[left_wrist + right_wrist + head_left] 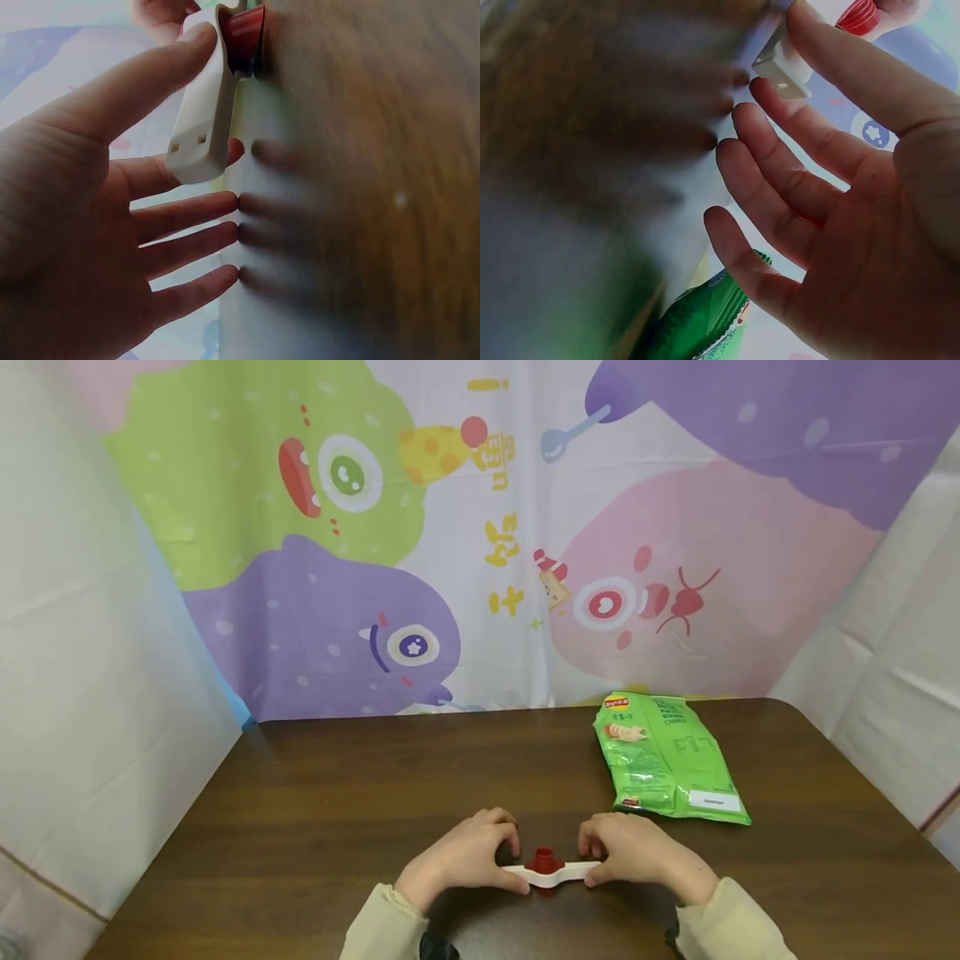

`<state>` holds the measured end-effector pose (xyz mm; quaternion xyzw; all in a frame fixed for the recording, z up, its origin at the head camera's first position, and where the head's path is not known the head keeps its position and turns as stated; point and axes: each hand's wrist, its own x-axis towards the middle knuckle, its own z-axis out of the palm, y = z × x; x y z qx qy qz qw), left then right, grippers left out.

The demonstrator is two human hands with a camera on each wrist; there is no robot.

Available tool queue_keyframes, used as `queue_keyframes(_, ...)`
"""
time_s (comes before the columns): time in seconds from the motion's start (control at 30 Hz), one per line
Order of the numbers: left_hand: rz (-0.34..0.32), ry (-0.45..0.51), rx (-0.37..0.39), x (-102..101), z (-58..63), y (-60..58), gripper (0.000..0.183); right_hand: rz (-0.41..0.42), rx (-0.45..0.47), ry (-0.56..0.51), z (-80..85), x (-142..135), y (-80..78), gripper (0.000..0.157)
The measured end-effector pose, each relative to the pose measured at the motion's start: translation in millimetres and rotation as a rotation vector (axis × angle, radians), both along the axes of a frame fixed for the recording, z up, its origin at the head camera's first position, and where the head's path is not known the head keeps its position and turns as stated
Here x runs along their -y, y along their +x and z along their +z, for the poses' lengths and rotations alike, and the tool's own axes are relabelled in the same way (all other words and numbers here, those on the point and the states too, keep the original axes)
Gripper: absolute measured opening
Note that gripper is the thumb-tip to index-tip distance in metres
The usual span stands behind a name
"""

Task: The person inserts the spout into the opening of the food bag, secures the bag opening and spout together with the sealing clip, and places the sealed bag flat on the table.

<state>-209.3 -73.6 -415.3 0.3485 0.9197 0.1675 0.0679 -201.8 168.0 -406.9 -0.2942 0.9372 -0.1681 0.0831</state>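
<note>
A long white bag clip [551,878] with a red spout [543,858] at its middle lies crosswise between the two hands, close above the brown table. My left hand [467,853] pinches its left end; the left wrist view shows the thumb [150,82] on the white bar and the index fingertip behind it. The other left fingers are spread, their tips at the table. At the opposite end my right hand [637,850] holds the bar between thumb and index finger, with its remaining fingers loosely bent beside the table, as the right wrist view shows.
A green chip bag [671,760] lies flat at the back right of the brown wooden table [375,785], just beyond the right hand. Behind the table hangs a cloth [510,652] printed with cartoon monsters. White cloth walls [90,652] stand at both sides.
</note>
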Motion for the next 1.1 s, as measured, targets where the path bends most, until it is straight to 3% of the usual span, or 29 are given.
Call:
queue_keyframes(0.2, -0.015, -0.007, -0.011, -1.1, -1.1, 1.1, 0.027, -0.029, 0.05, -0.004, 0.1, -1.2, -2.1, 0.026)
queue_keyframes(0.7, -0.083, 0.012, -0.056, -1.3, -5.1, 0.4, 0.015, -0.019, 0.074, 0.003, 1.5, 1.1, -0.3, 0.018)
queue_keyframes(1.1, -0.074, 0.043, -0.012, -1.4, -1.1, -4.0, 0.012, -0.056, 0.048, -0.002, 4.1, 1.6, -0.8, 0.015)
